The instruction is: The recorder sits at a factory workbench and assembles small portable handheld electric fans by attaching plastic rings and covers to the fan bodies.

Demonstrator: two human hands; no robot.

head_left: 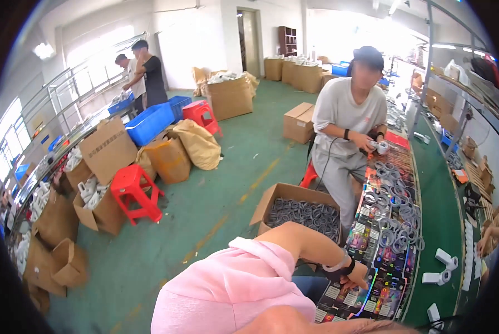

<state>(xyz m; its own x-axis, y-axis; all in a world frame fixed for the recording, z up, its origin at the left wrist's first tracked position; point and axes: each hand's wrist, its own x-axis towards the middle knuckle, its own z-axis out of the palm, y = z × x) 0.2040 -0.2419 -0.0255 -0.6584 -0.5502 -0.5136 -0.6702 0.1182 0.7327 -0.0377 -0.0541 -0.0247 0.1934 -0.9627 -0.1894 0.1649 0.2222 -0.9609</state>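
Dark, printed tabletop (384,285), left hand (358,276) half-curled against it, hold unclear; right hand out of view

A factory workshop: cartons (110,149) of white parts (91,192) at nine o'clock, workers (153,83) at ten and two, a long bench (438,178) with grey rings (408,212) toward three.
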